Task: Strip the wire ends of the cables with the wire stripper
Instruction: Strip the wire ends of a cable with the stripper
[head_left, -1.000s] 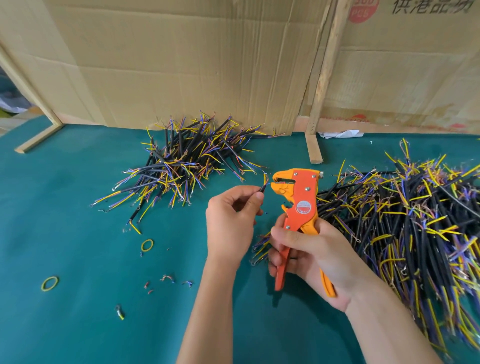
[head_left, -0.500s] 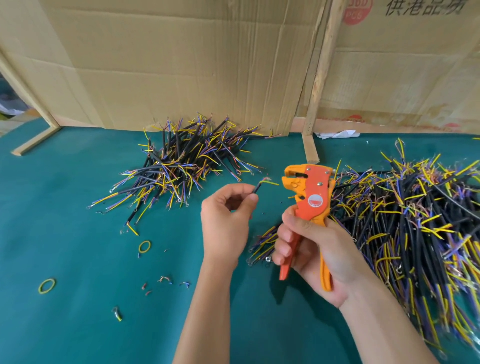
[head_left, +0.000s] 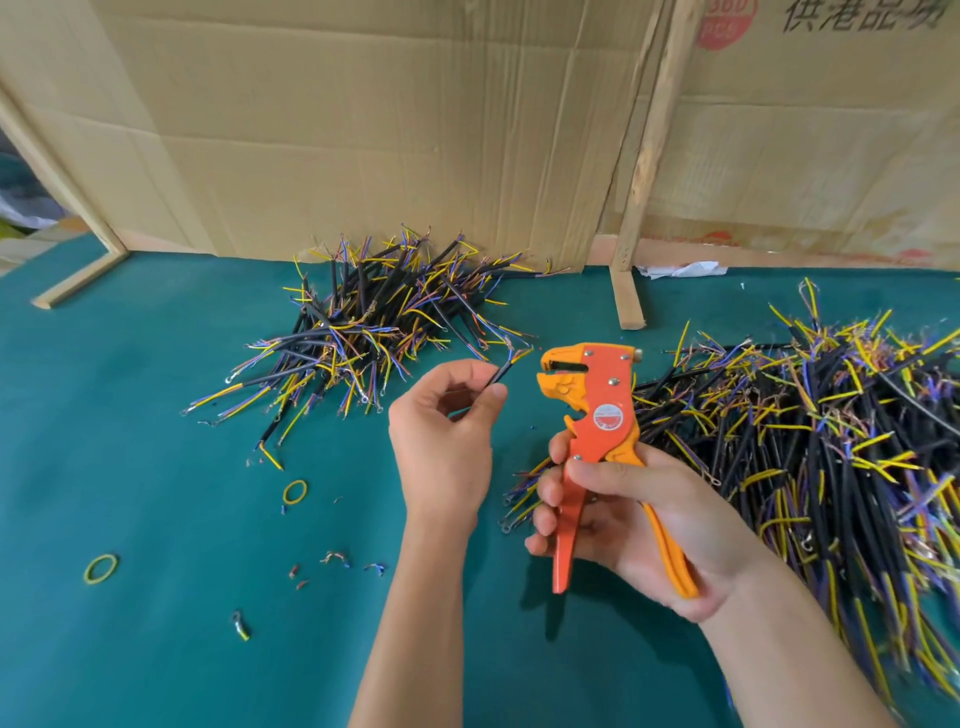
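Where cardboard wall (head_left: 363, 130) stands, green tabletop (head_left: 130, 467)

Right cable pile (head_left: 810, 441) — cut off by frame edge.

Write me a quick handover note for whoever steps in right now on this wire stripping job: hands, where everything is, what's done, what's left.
Left hand: pinches one black cable, its wire ends pointing at the stripper's head, not yet inserted.
Right hand: grips the handles of the orange wire stripper, held upright, mouth facing left.
Cables: small pile at the back by the cardboard, large pile on the right of the green table.
Done: cannot tell which pile is finished; insulation scraps lie on the table.
Left: feed the held ends into the stripper, squeeze, then carry on with the others.
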